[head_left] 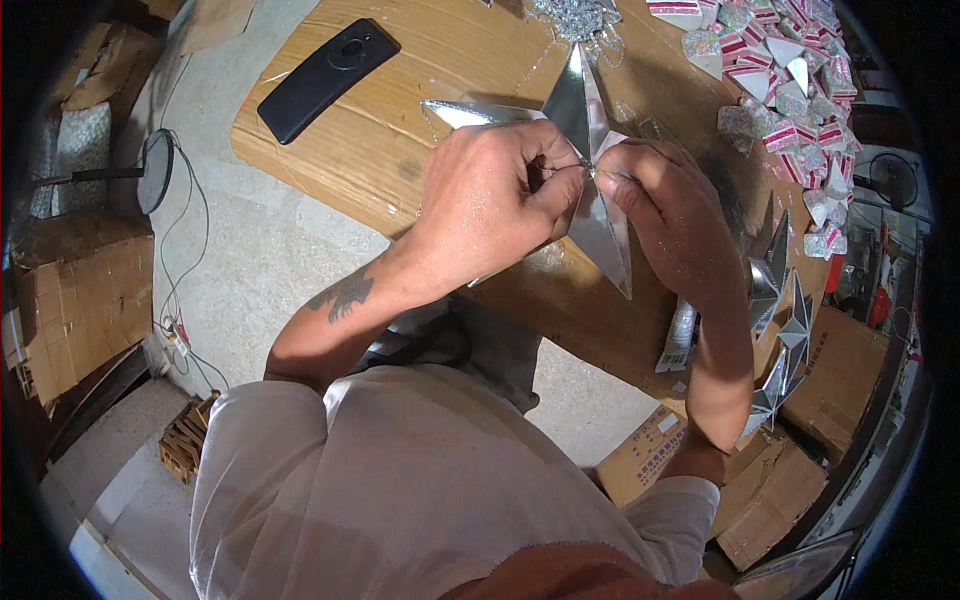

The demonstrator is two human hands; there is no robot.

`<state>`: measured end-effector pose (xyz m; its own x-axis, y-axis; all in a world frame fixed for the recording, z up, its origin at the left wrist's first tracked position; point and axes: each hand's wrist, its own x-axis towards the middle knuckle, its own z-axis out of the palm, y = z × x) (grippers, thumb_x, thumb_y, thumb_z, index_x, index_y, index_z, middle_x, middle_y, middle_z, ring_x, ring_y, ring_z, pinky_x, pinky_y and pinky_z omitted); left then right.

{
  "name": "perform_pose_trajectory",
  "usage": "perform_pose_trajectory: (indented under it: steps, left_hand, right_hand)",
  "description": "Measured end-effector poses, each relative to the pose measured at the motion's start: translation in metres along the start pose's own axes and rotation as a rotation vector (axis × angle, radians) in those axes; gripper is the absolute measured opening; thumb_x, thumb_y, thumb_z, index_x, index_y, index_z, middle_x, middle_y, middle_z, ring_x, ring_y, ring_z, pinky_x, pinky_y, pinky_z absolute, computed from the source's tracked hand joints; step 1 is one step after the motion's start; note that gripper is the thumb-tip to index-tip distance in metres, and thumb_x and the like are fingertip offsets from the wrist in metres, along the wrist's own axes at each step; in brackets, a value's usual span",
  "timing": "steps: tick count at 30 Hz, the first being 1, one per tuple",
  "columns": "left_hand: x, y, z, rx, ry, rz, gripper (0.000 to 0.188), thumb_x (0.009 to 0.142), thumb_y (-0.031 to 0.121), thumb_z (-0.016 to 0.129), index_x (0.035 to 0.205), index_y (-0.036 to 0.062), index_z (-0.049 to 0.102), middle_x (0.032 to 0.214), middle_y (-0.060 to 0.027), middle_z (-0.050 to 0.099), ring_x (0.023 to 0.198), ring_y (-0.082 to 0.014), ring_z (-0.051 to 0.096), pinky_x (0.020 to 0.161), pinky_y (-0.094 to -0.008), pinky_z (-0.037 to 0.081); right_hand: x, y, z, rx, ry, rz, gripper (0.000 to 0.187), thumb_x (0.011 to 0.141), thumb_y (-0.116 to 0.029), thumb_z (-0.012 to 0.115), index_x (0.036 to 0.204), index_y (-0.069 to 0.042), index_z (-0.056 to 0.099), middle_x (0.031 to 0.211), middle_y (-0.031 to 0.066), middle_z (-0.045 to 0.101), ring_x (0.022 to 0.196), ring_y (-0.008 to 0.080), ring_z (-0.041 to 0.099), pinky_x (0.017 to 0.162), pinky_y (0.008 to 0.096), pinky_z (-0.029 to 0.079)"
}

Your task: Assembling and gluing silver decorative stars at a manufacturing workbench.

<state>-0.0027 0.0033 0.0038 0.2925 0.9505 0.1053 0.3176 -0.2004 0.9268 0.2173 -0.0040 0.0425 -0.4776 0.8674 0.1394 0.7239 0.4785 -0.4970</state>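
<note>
A silver, mirror-like folded star [604, 248] lies on the cardboard-topped table [455, 70] under both hands. My left hand [490, 195] is closed, thumb and forefinger pinched together just left of the star's centre. From the other side, my right hand [665, 205] pinches at the same spot, its fingertips almost touching the left ones. Whatever is between the fingertips is very small and mostly hidden. The star's upper, left and lower points show around the hands. Beyond the upper point sits a silver glittery ornament [574, 18], cut off by the picture's edge.
A black phone [328, 80] rests at the table's far left. Many glittery white pieces with pink stripes [790, 85] are heaped at the far right. Beside my right forearm are a silver tube [678, 338] and more silver stars [790, 350]. Cardboard boxes [85, 310] stand around the table.
</note>
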Motion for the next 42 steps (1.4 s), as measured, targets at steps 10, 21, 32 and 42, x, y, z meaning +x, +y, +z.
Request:
perform_pose_trajectory:
  steps: [10, 21, 32, 42]
  left_hand:
    - [0.001, 0.001, 0.002, 0.124, 0.039, 0.036, 0.009, 0.084, 0.011, 0.078, 0.084, 0.0039, 0.072, 0.064, -0.0084, 0.066, 0.055, -0.016, 0.062, 0.056, -0.0321, 0.049]
    - [0.004, 0.002, 0.001, 0.186, 0.05, 0.056, 0.007, 0.081, 0.011, 0.076, 0.081, 0.0056, 0.072, 0.062, -0.009, 0.064, 0.053, -0.0199, 0.062, 0.056, -0.0333, 0.049]
    - [0.008, 0.007, -0.001, 0.19, 0.037, 0.011, 0.011, 0.08, 0.017, 0.074, 0.077, 0.007, 0.073, 0.068, -0.0138, 0.07, 0.068, -0.0377, 0.071, 0.063, -0.0468, 0.054]
    - [0.006, 0.003, 0.001, 0.159, 0.062, 0.0, 0.011, 0.079, 0.018, 0.075, 0.076, 0.0077, 0.072, 0.067, -0.0133, 0.07, 0.066, -0.0366, 0.071, 0.063, -0.0446, 0.055]
  right_hand:
    - [0.005, -0.012, 0.003, -0.135, 0.021, 0.033, 0.023, 0.103, -0.022, 0.06, 0.111, -0.003, 0.069, 0.108, 0.0174, 0.071, 0.104, 0.0378, 0.067, 0.097, 0.049, 0.05]
    - [0.003, -0.008, 0.004, -0.082, 0.048, 0.067, 0.02, 0.101, -0.02, 0.064, 0.109, -0.002, 0.069, 0.11, 0.0157, 0.072, 0.103, 0.0367, 0.068, 0.095, 0.0469, 0.051]
    - [0.0, 0.0, 0.005, 0.006, 0.124, 0.119, 0.021, 0.101, -0.023, 0.066, 0.11, -0.004, 0.069, 0.109, 0.0168, 0.073, 0.104, 0.0377, 0.069, 0.093, 0.0472, 0.052]
    - [0.0, 0.0, 0.007, 0.056, 0.094, 0.143, 0.019, 0.099, -0.02, 0.068, 0.11, -0.004, 0.069, 0.11, 0.0164, 0.073, 0.106, 0.0371, 0.069, 0.095, 0.0459, 0.052]
